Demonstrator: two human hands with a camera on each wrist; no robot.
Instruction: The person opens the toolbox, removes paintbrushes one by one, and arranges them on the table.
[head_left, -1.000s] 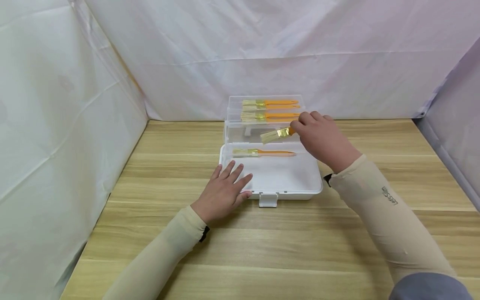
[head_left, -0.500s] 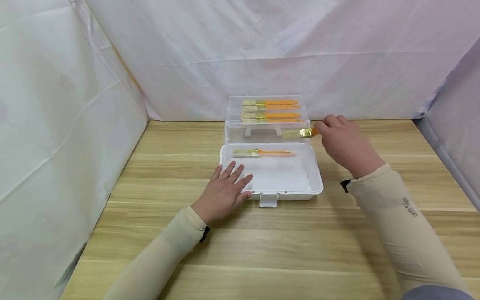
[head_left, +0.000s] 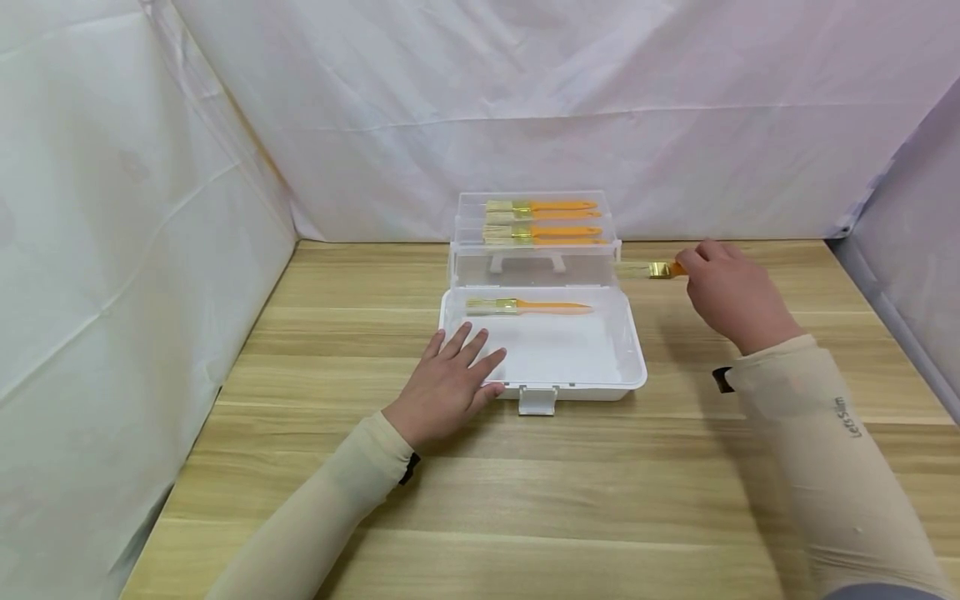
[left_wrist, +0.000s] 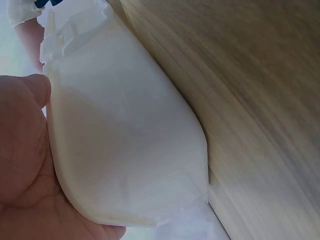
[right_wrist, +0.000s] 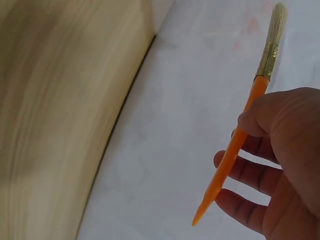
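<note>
Orange-handled brush (right_wrist: 230,156) aloft beside open white box (head_left: 562,348)

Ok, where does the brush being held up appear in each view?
Head: the held brush is right of centre, roughly level, beside the open clear lid.
Left wrist: not in it.
Right wrist: the held brush is on the right side, slanting down from near the top edge.
Shared landmark: the wooden table, low in the head view, right in the left wrist, left in the right wrist.

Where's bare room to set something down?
Bare: wooden tabletop before the latch of the white box, between the forearms; the box floor between its lone paintbrush and the latch, beside the left hand. Crowded: clear rear section with paintbrushes.
</note>
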